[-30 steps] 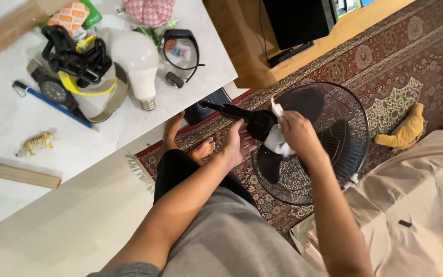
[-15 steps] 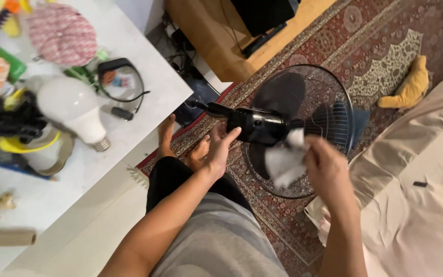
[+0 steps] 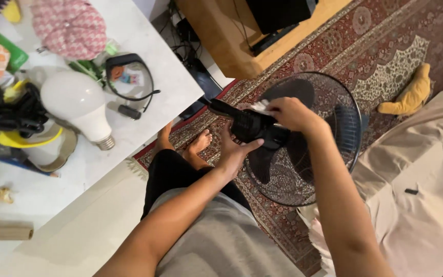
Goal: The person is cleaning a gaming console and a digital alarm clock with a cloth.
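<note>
Head view, work in hand: wiping the black motor housing (image 3: 252, 128) of a standing fan (image 3: 308, 138), which stood at 12 o'clock from the person's lap, over the patterned rug (image 3: 385, 66)
Head view, right hand (image 3: 290, 114): fingers clenched on a white cloth (image 3: 259, 106), pressed on top of the housing
Head view, left hand (image 3: 234, 151): fingers spread and released, palm cupping the housing from below at 7 o'clock, not clamped round it
Head view, progress: judged mid-wipe; the top of the housing was under the cloth, while the wire grille and blades looked untouched
Head view, edges: the white desk (image 3: 144, 113) corner sat near the housing at 10 o'clock, with a bulb (image 3: 75, 105) close to its edge; a wooden cabinet (image 3: 221, 41) at 12 o'clock
Head view, open room: rug free at 1 to 2 o'clock up to a yellow soft toy (image 3: 411, 92); beige sheet (image 3: 416, 184) close at 4 o'clock
</note>
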